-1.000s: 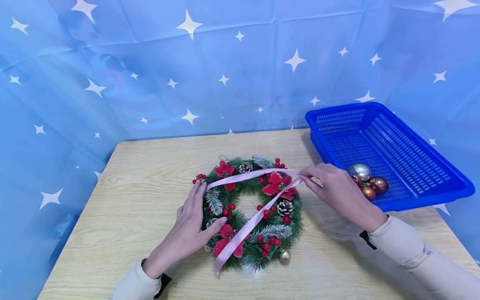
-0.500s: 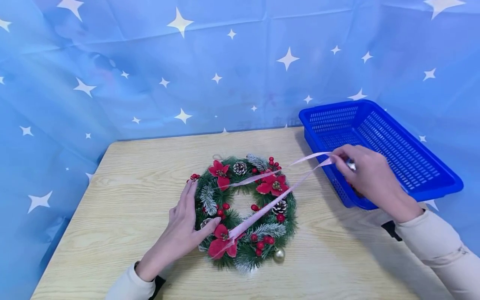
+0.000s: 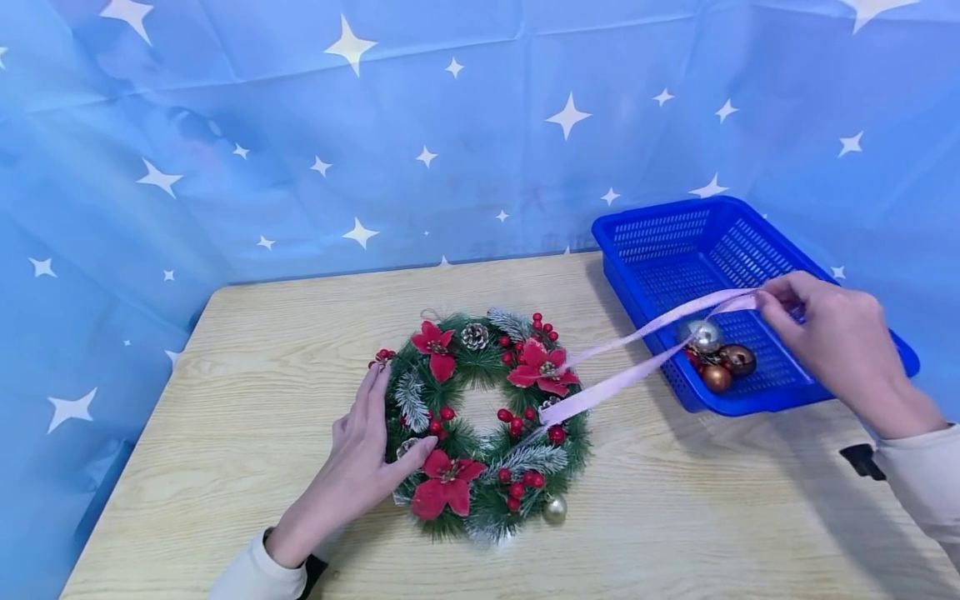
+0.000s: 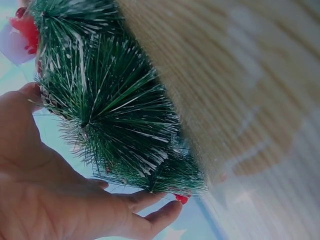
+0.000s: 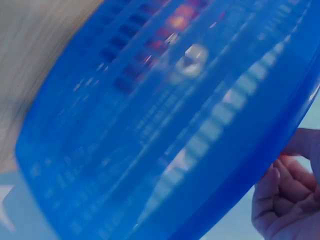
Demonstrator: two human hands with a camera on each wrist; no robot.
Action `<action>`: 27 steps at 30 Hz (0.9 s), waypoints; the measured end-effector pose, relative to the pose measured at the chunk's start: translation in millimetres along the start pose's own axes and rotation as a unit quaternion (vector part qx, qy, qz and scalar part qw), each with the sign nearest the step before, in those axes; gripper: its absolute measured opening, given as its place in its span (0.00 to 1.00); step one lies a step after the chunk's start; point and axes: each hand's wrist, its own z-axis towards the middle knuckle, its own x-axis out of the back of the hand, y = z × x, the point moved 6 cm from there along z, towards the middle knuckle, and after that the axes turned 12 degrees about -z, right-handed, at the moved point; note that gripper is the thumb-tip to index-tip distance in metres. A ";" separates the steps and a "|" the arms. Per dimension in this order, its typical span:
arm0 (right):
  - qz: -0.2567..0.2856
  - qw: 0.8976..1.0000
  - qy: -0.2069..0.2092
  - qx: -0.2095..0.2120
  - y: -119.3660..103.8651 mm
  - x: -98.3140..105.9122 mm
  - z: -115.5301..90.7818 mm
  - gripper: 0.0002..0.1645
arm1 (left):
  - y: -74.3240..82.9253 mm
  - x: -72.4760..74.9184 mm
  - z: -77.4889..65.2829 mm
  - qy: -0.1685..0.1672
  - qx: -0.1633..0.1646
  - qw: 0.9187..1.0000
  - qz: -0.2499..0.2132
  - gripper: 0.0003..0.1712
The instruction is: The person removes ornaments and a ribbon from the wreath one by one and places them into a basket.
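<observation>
A green Christmas wreath point(image 3: 491, 518) with red poinsettias, berries and pinecones lies flat on the wooden table. My left hand point(image 3: 352, 467) rests against its left side, thumb over the front and fingers stretched along the outer edge; the left wrist view shows these fingers point(image 4: 157, 215) touching the needles. Over at the right, my right hand point(image 3: 843, 354) pinches a pale pink ribbon point(image 3: 611, 385) between thumb and fingertips. Folded into two strands, the ribbon trails from there across the basket to the wreath's right side. Behind the basket wall, the right wrist view shows curled fingers point(image 5: 282, 190).
A blue plastic basket point(image 3: 626, 279) stands at the table's back right. Inside lie a silver bauble point(image 3: 702, 335), a brown bauble point(image 3: 738, 360) and a copper bauble point(image 3: 716, 379). A starry blue curtain point(image 3: 450, 108) hangs behind the table point(image 3: 247, 375).
My right hand has moved right, from beside the wreath to over the basket, drawing the ribbon off most of the wreath. The left hand has stayed at the wreath's left side.
</observation>
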 end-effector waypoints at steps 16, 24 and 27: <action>0.009 0.983 -0.007 -0.184 92.8 1.8 -25.6 0.11 | 0.3 2.1 -4.0 -0.005 0.004 1.000 0.006 0.64; -0.018 0.971 -0.029 -0.238 112.4 -0.1 -36.3 0.14 | 0.2 0.1 -2.7 -0.009 0.008 1.000 0.005 0.64; -0.040 0.966 -0.028 -0.253 117.0 2.5 -38.6 0.16 | 0.1 -0.9 -2.1 -0.011 0.010 1.000 0.002 0.64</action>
